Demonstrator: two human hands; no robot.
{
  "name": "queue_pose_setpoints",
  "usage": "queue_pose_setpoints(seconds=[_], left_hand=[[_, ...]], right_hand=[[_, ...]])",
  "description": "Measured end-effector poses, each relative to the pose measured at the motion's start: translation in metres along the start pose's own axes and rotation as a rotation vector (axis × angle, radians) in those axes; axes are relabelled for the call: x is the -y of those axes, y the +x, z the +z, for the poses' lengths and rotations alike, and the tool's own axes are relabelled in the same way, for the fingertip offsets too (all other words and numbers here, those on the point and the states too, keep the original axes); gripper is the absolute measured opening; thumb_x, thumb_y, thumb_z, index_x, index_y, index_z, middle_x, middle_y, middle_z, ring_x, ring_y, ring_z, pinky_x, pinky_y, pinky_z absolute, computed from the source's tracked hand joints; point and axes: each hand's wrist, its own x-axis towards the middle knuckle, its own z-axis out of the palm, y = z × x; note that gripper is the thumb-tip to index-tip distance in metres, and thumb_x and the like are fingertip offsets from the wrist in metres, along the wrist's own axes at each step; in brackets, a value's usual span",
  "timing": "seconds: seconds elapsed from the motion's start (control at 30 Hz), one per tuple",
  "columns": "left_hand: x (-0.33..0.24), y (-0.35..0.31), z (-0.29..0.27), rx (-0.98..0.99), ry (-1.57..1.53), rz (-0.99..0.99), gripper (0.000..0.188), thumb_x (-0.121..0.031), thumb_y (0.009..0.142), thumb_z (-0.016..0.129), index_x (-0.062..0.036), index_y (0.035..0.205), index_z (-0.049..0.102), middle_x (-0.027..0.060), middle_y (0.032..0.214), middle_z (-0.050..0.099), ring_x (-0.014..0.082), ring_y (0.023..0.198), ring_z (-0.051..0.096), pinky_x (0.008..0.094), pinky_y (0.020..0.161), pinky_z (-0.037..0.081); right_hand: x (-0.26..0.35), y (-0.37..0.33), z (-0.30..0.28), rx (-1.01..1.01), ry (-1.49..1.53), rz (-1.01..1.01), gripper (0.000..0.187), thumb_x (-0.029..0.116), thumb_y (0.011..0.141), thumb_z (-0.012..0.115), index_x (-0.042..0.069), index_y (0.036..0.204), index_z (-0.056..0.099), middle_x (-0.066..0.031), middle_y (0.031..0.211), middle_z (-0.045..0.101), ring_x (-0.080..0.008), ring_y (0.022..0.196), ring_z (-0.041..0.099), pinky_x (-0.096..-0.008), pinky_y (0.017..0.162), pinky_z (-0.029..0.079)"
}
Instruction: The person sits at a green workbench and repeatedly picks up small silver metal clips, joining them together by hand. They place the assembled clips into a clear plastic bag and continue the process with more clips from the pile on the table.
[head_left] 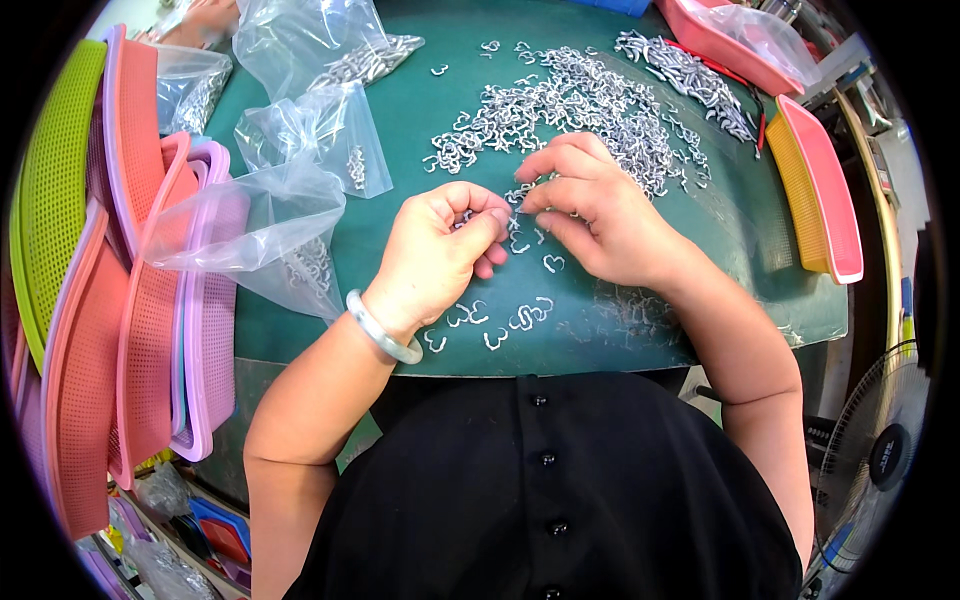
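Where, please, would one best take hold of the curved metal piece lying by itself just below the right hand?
I would pinch the curved metal piece across its rounded outer sides with the right hand, probably from above and right: it appears to lie flat on the green tabletop, and neighbouring pieces sit apart from it.

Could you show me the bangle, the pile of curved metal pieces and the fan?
Bangle (pixel 377 335): head view, on its band.
Pile of curved metal pieces (pixel 610 110): head view, dense middle.
Fan (pixel 889 455): head view, its hub.
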Motion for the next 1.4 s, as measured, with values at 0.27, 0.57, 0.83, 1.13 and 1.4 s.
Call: queue_pose_setpoints(seconds=[0.27, 0.57, 0.83, 1.13, 1.4], left_hand=[[0.002, -0.002, 0.002, 0.015, 0.052, 0.045, 0.009, -0.01, 0.093, 0.06, -0.0014, 0.093, 0.062, 0.002, 0.077, 0.062, 0.006, 0.061, 0.057, 0.0188, 0.051, 0.045], [0.003, 0.0, 0.001, -0.02, 0.06, 0.009, 0.011, -0.013, 0.094, 0.059, -0.0027, 0.091, 0.062, 0.0007, 0.074, 0.061, 0.0051, 0.058, 0.056, 0.0182, 0.049, 0.043], [0.002, -0.002, 0.005, -0.016, 0.249, 0.025, 0.015, -0.017, 0.095, 0.059, -0.0036, 0.089, 0.061, -0.001, 0.072, 0.059, 0.0044, 0.056, 0.054, 0.0178, 0.048, 0.041], [0.002, -0.001, 0.001, -0.052, 0.183, 0.014, 0.012, -0.014, 0.095, 0.057, -0.0038, 0.091, 0.06, -0.0006, 0.072, 0.059, 0.0044, 0.056, 0.054, 0.0177, 0.048, 0.041], [0.003, -0.003, 0.005, 0.01, 0.168, 0.068, 0.011, -0.013, 0.096, 0.056, -0.003, 0.093, 0.059, 0.0, 0.074, 0.059, 0.0051, 0.058, 0.054, 0.0181, 0.049, 0.042]], right_hand=[[0.0, 0.001, 0.014, -0.01, -0.004, 0.006, 0.015, 0.002, 0.072, 0.07, 0.003, 0.086, 0.067, -0.0075, 0.106, 0.059, -0.0288, 0.106, 0.051, -0.0389, 0.092, 0.043], [0.003, 0.002, 0.004, -0.047, 0.018, -0.038, 0.009, 0.001, 0.075, 0.07, 0.003, 0.082, 0.064, -0.0073, 0.105, 0.062, -0.0286, 0.103, 0.053, -0.0378, 0.085, 0.047], [0.005, 0.003, 0.006, -0.022, 0.063, 0.018, 0.006, 0.001, 0.078, 0.065, 0.001, 0.083, 0.061, -0.0087, 0.102, 0.063, -0.0285, 0.1, 0.054, -0.0379, 0.084, 0.046], [0.005, 0.0, -0.001, 0.044, 0.052, -0.036, 0.009, 0.004, 0.075, 0.069, 0.003, 0.081, 0.063, -0.0082, 0.101, 0.061, -0.0283, 0.1, 0.052, -0.0376, 0.086, 0.045], [0.012, 0.002, 0.001, -0.059, 0.026, 0.029, 0.014, 0.002, 0.071, 0.072, 0.005, 0.081, 0.062, -0.0066, 0.095, 0.062, -0.0271, 0.091, 0.055, -0.0381, 0.079, 0.046]])
